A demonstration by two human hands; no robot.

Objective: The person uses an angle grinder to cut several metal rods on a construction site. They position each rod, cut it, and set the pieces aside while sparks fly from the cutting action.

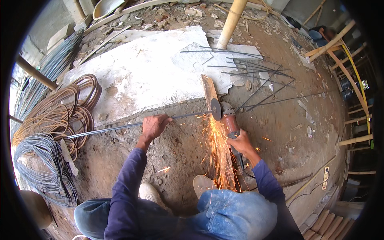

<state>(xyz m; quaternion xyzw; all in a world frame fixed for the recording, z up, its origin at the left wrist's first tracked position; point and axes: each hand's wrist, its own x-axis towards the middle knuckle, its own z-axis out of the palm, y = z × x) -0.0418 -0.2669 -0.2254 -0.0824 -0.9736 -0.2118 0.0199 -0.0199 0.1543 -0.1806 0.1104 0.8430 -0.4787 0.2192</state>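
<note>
My left hand (155,127) is closed around thin metal rods (108,129), which run from the wire coils at the left toward the middle. In my right hand (243,143) is an angle grinder (229,120), gripped by its rear body. Its round disc (216,109) meets the rods' right end over a wooden plank (209,89). Orange sparks (219,152) stream from there down toward my shoes. The power cord hangs from the grinder's back end.
Bent bundles of brown rods (76,100) and a grey wire coil (44,164) lie at the left. Several cut rods (260,70) are scattered beyond the grinder, near a bamboo post (232,24). A power strip (326,178) lies at right. Another person (320,34) is at the far right.
</note>
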